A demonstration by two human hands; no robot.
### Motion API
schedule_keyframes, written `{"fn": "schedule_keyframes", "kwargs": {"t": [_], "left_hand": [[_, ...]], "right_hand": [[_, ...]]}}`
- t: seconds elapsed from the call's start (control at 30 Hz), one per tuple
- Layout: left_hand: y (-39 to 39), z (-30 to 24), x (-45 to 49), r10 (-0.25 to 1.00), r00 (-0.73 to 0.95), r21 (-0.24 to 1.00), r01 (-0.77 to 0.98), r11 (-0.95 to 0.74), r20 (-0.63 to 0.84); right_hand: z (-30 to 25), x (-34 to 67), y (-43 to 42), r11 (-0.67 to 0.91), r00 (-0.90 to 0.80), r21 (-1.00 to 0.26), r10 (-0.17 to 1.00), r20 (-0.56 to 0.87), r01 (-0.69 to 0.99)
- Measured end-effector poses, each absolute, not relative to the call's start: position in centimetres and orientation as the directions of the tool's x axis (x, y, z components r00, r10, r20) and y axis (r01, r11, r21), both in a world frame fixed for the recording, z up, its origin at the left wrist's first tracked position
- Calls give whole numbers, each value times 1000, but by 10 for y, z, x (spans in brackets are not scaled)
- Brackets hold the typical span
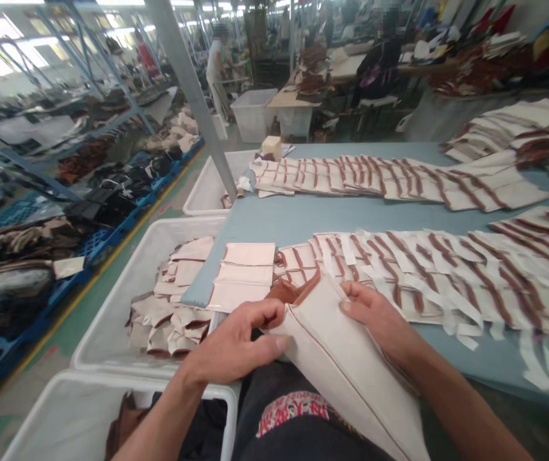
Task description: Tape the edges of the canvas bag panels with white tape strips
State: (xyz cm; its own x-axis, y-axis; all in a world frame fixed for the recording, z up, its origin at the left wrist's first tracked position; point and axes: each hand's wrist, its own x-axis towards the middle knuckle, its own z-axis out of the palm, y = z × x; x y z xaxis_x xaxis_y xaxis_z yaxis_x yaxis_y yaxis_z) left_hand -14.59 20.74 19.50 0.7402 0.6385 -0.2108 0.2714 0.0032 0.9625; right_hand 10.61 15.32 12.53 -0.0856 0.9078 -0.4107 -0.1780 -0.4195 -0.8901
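Observation:
A cream fabric panel with brown edging (346,346) hangs at a slant over the front of my body. My left hand (250,333) pinches its left edge between thumb and fingers. On the upper right edge, my right hand (375,314) grips the same panel, close to a white strip. Just beyond, a flat cream panel (245,269) lies at the corner of the blue table (274,218). To the right of it runs a long overlapping row of cream and brown panels (399,269) with loose white strips on top.
Another row of overlapping panels (380,176) crosses the table farther back. White bins (106,320) with fabric pieces stand to the left, near a slanted metal post (197,89). Blue pallets (96,240) piled with dark goods line the aisle. A person (216,70) stands in the background.

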Motion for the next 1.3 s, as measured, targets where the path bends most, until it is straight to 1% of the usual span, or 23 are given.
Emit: {"fn": "schedule_keyframes", "kwargs": {"t": [0.13, 0.27, 0.33, 0.47, 0.53, 0.6, 0.67, 0.73, 0.8, 0.87, 0.93, 1.0, 1.07, 1.13, 1.23, 1.3], "left_hand": [[202, 201, -141, 657, 725, 969, 246, 33, -207], [194, 205, -138, 640, 733, 965, 255, 59, -233], [191, 208, -137, 640, 736, 960, 281, 7, -220], [184, 217, -131, 664, 732, 901, 379, -212, -152], [181, 218, -125, 676, 726, 866, 411, -284, -122], [178, 215, -118, 686, 723, 865, 393, -312, -82], [174, 210, -113, 686, 726, 896, 328, -300, -37], [172, 206, -109, 693, 721, 929, 250, -272, 9], [171, 205, -107, 698, 715, 945, 199, -259, 41], [172, 207, -106, 687, 723, 946, 169, -277, 72], [174, 209, -105, 664, 740, 935, 150, -320, 108], [176, 211, -105, 653, 745, 923, 143, -357, 137], [176, 213, -106, 648, 748, 919, 144, -368, 142], [174, 214, -108, 646, 751, 921, 143, -363, 138], [171, 215, -111, 653, 747, 934, 136, -332, 123], [168, 215, -113, 657, 746, 948, 124, -293, 106]], "right_hand": [[115, 95, 147, -417, -199, -889, 903, -381, -187], [112, 91, 136, -362, -201, -929, 918, -342, -75], [113, 90, 131, -315, -200, -949, 930, -309, 1], [115, 90, 122, -204, -150, -961, 961, -233, 185], [116, 90, 118, -164, -128, -946, 970, -206, 281], [119, 91, 113, -147, -119, -918, 972, -204, 368], [126, 93, 108, -132, -66, -881, 981, -181, 454], [139, 94, 104, -82, 15, -868, 996, -86, 490], [157, 94, 101, 26, 77, -892, 995, 68, 452], [178, 94, 101, 177, 71, -913, 973, 218, 367], [197, 93, 105, 290, 2, -907, 952, 305, 304], [210, 94, 111, 313, -118, -898, 950, 291, 310], [217, 95, 119, 293, -239, -874, 948, 212, 389], [219, 95, 125, 305, -322, -834, 933, 164, 460], [218, 95, 129, 336, -364, -808, 917, 164, 483], [216, 94, 130, 302, -374, -829, 919, 122, 471]]}}
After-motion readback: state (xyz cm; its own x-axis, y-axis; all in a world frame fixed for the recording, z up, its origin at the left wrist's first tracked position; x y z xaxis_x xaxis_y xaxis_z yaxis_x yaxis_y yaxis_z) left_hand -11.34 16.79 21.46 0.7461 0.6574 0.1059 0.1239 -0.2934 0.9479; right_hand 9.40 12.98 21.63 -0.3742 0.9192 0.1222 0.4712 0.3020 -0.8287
